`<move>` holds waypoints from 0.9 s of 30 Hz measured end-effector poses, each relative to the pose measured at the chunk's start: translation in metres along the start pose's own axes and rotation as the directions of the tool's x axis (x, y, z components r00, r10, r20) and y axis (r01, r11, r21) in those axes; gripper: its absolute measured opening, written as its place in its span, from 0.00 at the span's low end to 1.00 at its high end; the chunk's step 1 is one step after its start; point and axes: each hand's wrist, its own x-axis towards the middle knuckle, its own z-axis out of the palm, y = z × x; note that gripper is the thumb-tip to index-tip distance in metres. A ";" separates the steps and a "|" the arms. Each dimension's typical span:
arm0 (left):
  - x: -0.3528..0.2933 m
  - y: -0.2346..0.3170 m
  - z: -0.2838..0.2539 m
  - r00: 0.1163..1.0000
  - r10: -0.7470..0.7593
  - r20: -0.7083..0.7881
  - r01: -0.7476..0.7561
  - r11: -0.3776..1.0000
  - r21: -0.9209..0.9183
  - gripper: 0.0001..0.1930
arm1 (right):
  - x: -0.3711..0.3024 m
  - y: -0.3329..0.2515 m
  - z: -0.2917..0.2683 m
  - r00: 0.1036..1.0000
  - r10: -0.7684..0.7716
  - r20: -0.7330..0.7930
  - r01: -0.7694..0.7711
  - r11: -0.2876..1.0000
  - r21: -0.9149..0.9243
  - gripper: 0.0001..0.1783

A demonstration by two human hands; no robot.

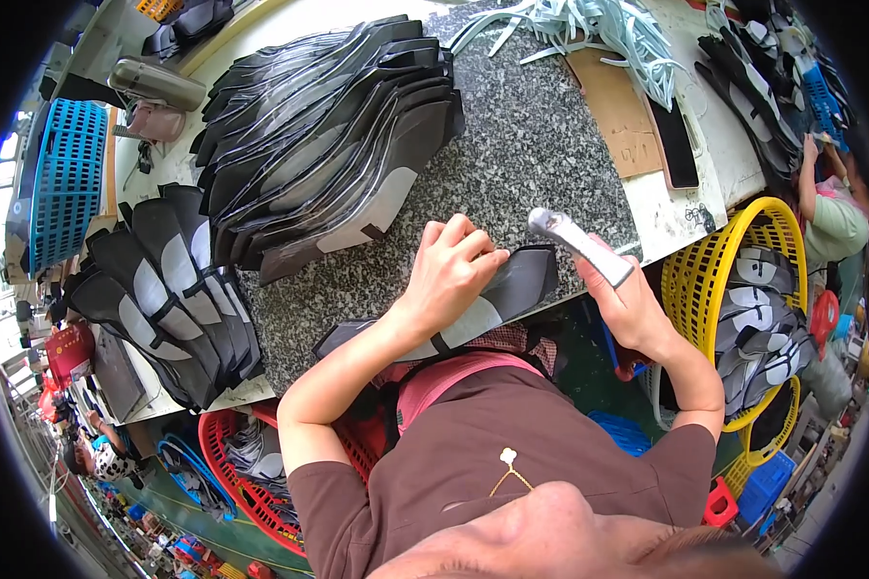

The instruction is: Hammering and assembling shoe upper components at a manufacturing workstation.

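My left hand [451,273] is closed, its fingertips pinching the upper edge of a black and grey shoe upper piece [475,317]. That piece lies at the near edge of the speckled stone slab [521,125], partly hidden under my left forearm. In my right hand [628,304] is a hammer [589,253] with a silver head, raised just right of the piece. The hammer's head points toward my left hand, apart from it. A tall overlapping stack of similar upper pieces [328,145] stands beyond my left hand.
More upper pieces [159,289] fan out at the left. Pale blue strips [589,39], a cardboard sheet [613,116] and a phone [674,145] lie at far right. A yellow basket [690,280] and a red basket [224,454] flank me. Other people work at both sides.
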 end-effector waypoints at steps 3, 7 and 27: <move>0.001 0.002 0.001 0.999 0.045 -0.019 -0.043 0.996 0.079 0.07 | 0.004 0.015 0.007 0.989 0.033 0.141 -0.013 0.990 -0.138 0.12; -0.002 0.000 0.001 0.999 0.030 -0.028 -0.027 0.995 0.100 0.06 | 0.007 0.000 -0.004 0.995 0.014 0.096 -0.006 0.997 -0.083 0.15; -0.014 0.019 -0.009 0.993 0.022 0.117 -0.042 0.985 0.165 0.15 | 0.007 0.020 0.023 0.977 -0.213 0.009 0.214 0.975 -0.059 0.13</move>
